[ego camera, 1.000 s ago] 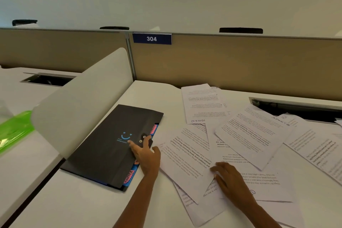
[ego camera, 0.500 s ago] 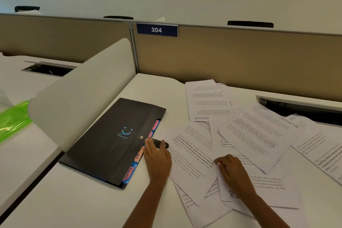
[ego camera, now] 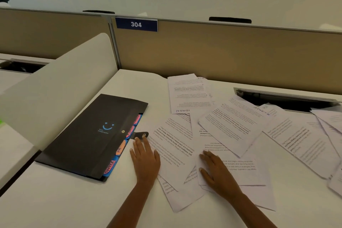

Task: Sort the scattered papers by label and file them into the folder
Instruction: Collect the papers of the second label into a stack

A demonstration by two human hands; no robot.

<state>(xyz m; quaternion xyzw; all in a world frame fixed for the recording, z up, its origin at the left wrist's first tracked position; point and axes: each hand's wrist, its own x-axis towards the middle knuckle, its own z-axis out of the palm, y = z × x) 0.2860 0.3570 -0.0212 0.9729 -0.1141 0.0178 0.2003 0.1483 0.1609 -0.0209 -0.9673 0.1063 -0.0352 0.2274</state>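
One head-worn wide-angle view looks forward and down from the near edge of the tabletop; close over it; the partition closes the far side.

Dim, even light; edges bowed, soft.

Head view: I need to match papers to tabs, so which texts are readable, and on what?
"304": blue plate on the partition.
"HR": orange tab of the black folder.
"SPORTS": handwritten on a tilted sheet.
"HR": handwritten on the sheet behind.
Other tabs, folder logo text, printed paragraphs: too small or blurred.
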